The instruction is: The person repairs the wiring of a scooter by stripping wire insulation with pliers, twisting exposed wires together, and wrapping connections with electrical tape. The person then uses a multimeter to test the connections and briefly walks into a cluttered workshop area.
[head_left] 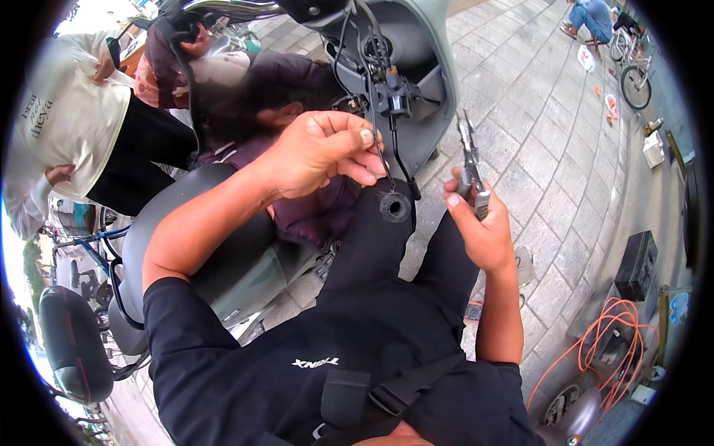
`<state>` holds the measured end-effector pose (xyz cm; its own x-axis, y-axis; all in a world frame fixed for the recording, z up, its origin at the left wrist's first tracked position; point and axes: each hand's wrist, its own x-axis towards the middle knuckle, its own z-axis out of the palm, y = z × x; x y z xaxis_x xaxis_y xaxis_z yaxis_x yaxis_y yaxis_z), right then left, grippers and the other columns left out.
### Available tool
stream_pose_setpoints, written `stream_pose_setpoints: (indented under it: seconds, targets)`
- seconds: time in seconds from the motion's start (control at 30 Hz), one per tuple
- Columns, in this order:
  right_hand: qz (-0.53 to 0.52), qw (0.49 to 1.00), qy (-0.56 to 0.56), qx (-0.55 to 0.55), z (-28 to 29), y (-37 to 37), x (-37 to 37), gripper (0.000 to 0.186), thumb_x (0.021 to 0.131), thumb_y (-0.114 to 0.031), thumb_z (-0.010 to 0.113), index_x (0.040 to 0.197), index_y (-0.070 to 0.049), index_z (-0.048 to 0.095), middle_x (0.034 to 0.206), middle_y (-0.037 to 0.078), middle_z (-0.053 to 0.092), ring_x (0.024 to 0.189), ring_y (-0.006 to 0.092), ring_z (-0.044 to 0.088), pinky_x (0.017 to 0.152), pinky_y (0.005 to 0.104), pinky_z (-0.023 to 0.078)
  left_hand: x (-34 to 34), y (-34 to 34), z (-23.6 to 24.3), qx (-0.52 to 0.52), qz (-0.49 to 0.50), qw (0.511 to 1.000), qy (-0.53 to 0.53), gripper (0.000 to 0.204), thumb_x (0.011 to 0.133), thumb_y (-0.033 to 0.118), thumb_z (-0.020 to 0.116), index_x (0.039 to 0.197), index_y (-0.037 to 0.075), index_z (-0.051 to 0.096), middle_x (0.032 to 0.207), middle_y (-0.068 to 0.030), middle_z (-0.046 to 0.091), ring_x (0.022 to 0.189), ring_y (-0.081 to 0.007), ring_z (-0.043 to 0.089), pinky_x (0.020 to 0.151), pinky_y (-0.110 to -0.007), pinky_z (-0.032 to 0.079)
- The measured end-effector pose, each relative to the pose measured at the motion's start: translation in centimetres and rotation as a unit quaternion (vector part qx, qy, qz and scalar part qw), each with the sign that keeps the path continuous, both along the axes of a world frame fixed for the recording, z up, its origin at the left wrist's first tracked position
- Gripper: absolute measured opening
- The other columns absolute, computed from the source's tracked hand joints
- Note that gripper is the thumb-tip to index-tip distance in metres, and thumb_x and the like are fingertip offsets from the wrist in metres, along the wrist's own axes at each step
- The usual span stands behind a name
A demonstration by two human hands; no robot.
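Note:
My left hand (335,149) pinches a thin black cable (381,156) in front of the scooter's grey front panel (435,89). Below those fingers, at the cable's lower end, a round black piece with a hole (394,207) sits over my dark trouser leg. My right hand (476,223), to the right, is closed on a pair of metal pliers (468,151) with the jaws pointing up. Several cables and a black fitting (396,93) hang exposed inside the scooter's front. A purple padded cover (305,219) lies behind my left forearm.
The scooter seat (171,193) is at left, beside a standing person in white (89,104) and other bikes. Grey paving (535,141) runs to the right, with a black box (636,264), a coiled orange hose (610,334), a bicycle (636,85) and a seated person (591,18).

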<state>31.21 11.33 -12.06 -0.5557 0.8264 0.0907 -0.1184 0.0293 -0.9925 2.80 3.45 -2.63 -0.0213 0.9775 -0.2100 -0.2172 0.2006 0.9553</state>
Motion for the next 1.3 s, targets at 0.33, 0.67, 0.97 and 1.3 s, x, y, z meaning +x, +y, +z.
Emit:
stream_pose_setpoints:
  seconds: [0.33, 0.67, 0.97, 1.3]
  targets:
    - [-0.122, 0.927, -0.328, -0.136, -15.7, -1.5, 14.3, 0.024, 0.096, -0.023, 0.067, 0.102, 0.000, 0.065, 0.087, 0.005, 0.064, 0.082, 0.0127, 0.057, 0.076, 0.0323, 0.049, -0.4, -0.1, -0.6, -0.033, 0.016, 0.998, 0.052, 0.022, 0.101, 0.018, 0.067, 0.108, -0.003, 0.066, 0.102, -0.0127, 0.069, 0.088, -0.0227, 0.075, 0.063, -0.033, 0.064]
    - [-0.061, 0.715, -0.671, -0.187, -31.5, -7.1, 18.3, 0.067, 0.085, -0.041, 0.071, 0.131, 0.006, 0.059, 0.131, 0.032, 0.064, 0.126, 0.0434, 0.062, 0.107, 0.0507, 0.047, 2.5, 0.3, -0.2, 0.009, 0.045, 0.983, 0.180, 0.018, 0.098, 0.014, 0.071, 0.102, -0.003, 0.067, 0.097, -0.0142, 0.071, 0.076, -0.0171, 0.072, 0.057, -0.026, 0.059]
    - [-0.070, 0.634, -0.726, -0.255, -33.3, -9.5, 19.6, 0.089, 0.085, -0.054, 0.069, 0.154, -0.008, 0.038, 0.155, 0.025, 0.045, 0.145, 0.0390, 0.044, 0.115, 0.0585, 0.036, 3.1, 0.6, -0.9, -0.036, 0.113, 0.979, 0.166, 0.019, 0.096, 0.019, 0.071, 0.104, 0.002, 0.071, 0.095, -0.0104, 0.075, 0.074, -0.0167, 0.074, 0.048, -0.026, 0.049]
    - [-0.346, 0.893, -0.283, 0.059, -18.1, 5.3, 15.0, 0.037, 0.102, -0.022, 0.059, 0.125, 0.007, 0.066, 0.118, 0.020, 0.072, 0.108, 0.0284, 0.069, 0.097, 0.0388, 0.053, 4.4, 1.5, 2.2, -0.036, 0.082, 0.982, 0.168, 0.013, 0.095, 0.007, 0.066, 0.099, -0.006, 0.067, 0.101, -0.0173, 0.070, 0.090, -0.0265, 0.076, 0.062, -0.037, 0.066]
